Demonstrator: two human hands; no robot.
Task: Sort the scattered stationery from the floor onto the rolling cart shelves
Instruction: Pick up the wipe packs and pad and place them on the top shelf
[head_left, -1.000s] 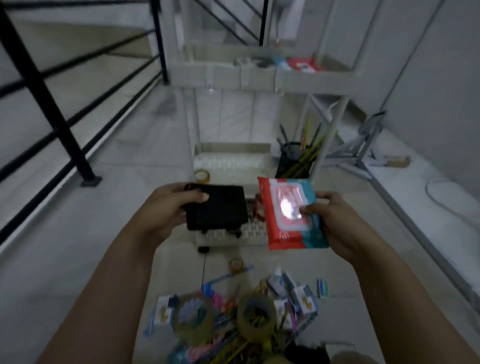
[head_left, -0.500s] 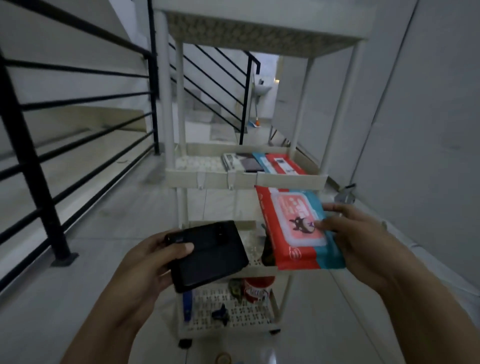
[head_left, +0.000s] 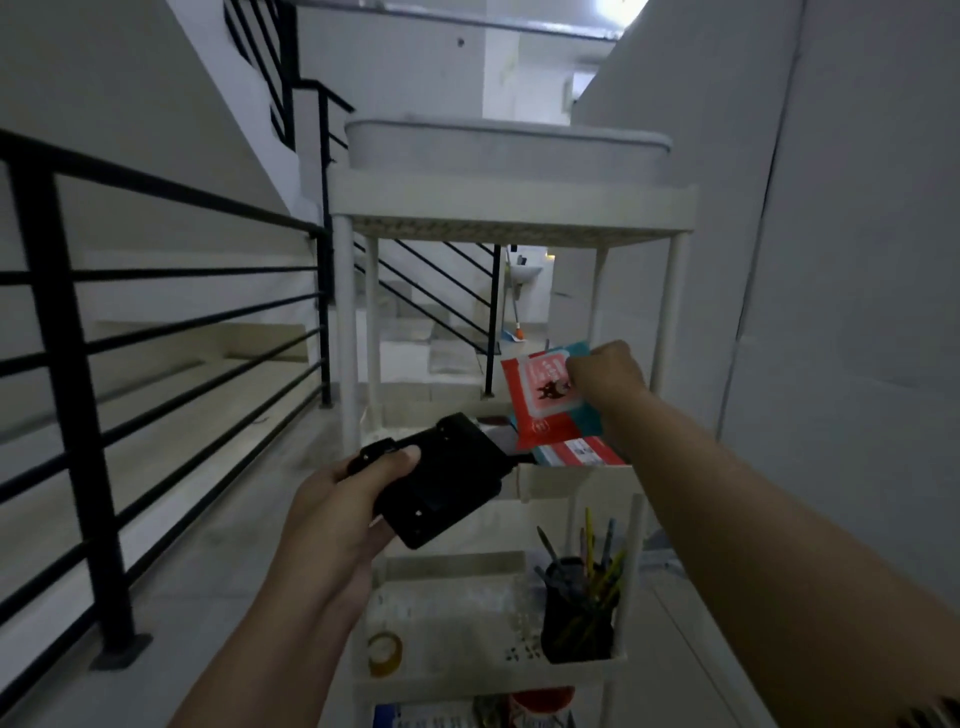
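A white rolling cart (head_left: 670, 332) with several shelves stands in front of me. My left hand (head_left: 337, 514) grips a flat black case (head_left: 447, 493), tilted, at the front edge of the second shelf. My right hand (head_left: 605, 374) holds a red and teal packet (head_left: 545, 402) upright over that shelf, above another red and teal packet (head_left: 579, 451) lying there. The shelf below carries a black pen cup (head_left: 574, 618) full of pens and pencils and a roll of tape (head_left: 385, 652). The floor pile is out of view.
A black metal railing (head_left: 67, 374) runs along the left. A plain wall (head_left: 841, 260) closes the right side. A white tub (head_left: 504, 150) sits on the cart's top shelf. Stairs rise behind the cart. A red item (head_left: 540, 699) lies on the lowest visible shelf.
My view rose from the floor pile to the cart's upper shelves. Both hands lifted and moved forward, bringing the black case and the packet to the second shelf.
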